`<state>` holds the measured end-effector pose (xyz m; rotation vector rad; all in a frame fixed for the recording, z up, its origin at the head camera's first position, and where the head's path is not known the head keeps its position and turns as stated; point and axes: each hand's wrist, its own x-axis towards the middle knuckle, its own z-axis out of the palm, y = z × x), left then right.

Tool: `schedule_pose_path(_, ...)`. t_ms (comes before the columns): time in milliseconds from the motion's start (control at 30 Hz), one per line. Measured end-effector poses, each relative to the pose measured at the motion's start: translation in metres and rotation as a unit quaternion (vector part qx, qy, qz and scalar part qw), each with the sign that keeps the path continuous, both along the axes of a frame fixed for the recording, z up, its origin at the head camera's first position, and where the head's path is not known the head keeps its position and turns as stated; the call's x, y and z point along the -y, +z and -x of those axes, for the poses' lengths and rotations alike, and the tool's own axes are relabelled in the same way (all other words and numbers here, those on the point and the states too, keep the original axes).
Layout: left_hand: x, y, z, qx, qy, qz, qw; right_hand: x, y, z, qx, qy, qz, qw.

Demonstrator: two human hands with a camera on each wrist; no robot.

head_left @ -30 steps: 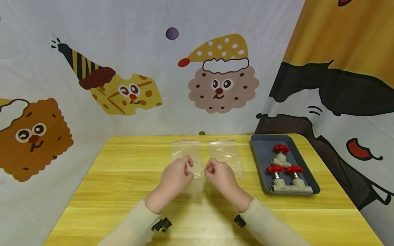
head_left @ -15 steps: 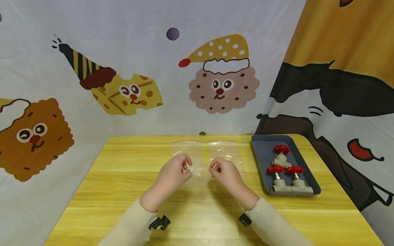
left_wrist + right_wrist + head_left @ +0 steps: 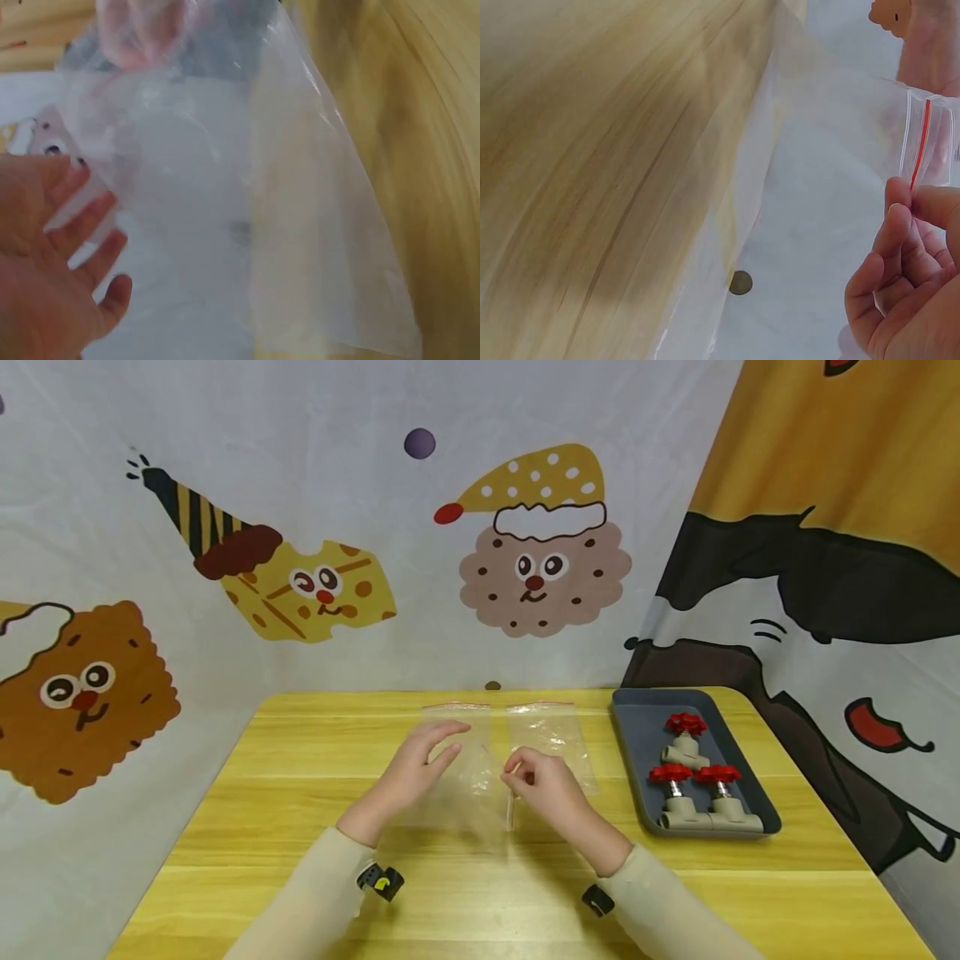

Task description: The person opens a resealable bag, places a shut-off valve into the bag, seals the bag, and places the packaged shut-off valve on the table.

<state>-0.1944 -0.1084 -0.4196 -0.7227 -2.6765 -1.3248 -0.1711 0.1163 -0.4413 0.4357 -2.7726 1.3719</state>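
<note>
A clear zip bag (image 3: 322, 225) hangs from my right hand (image 3: 547, 785), which pinches it between thumb and forefinger at the red-striped zip edge (image 3: 924, 135). The film spreads leftward over the table, faint in the head view. My left hand (image 3: 412, 768) is on the bag's other side, its fingers apart and holding nothing. In the left wrist view those fingers (image 3: 101, 259) are spread beside the film. Beyond the hands, two more clear zip bags lie flat, a left one (image 3: 450, 717) partly behind the left hand and a right one (image 3: 558, 735).
At the right of the wooden table (image 3: 300, 827), a grey tray (image 3: 637, 727) contains three beige pipe valves with red handwheels, one at the back (image 3: 684, 743) and two in front. A cartoon-printed cloth (image 3: 337, 427) hangs behind the table.
Both hands were curled near the bag's top edge; they drew slightly apart. The left hand has since let go and opened its fingers, while the right keeps its pinch and the bag's edge swings down.
</note>
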Motion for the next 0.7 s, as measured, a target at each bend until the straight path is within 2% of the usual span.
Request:
schedule_pose_path(100, 0.0, -0.007, 0.006, 0.03, -0.01, -0.02, 0.9993, 0.0, -0.001, 0.0, -0.003, 0.011, -0.001, 0.9999)
schedule_pose_path(200, -0.003, -0.011, 0.007, 0.05, 0.002, -0.033, 0.9982, 0.0, -0.001, -0.001, -0.028, -0.001, -0.024, 0.9993)
schedule_pose_path(267, -0.004, -0.011, 0.007, 0.05, 0.013, -0.036, 0.998, 0.002, -0.002, -0.002, -0.056, -0.019, -0.042, 0.9974)
schedule_pose_path(367, -0.006, -0.011, 0.005, 0.047, 0.03, -0.042, 0.9975, 0.004, 0.0, -0.005, -0.104, -0.04, -0.042, 0.9929)
schedule_pose_path(467, -0.006, -0.01, 0.004, 0.044, 0.044, -0.053, 0.9967, 0.007, 0.005, -0.011, -0.137, -0.019, -0.011, 0.9903)
schedule_pose_path(567, -0.007, -0.009, 0.002, 0.037, 0.052, -0.067, 0.9957, 0.012, 0.01, -0.015, -0.122, 0.025, 0.016, 0.9921)
schedule_pose_path(700, -0.008, -0.009, 0.001, 0.029, 0.057, -0.085, 0.9943, 0.016, 0.008, -0.016, -0.063, 0.057, 0.031, 0.996)
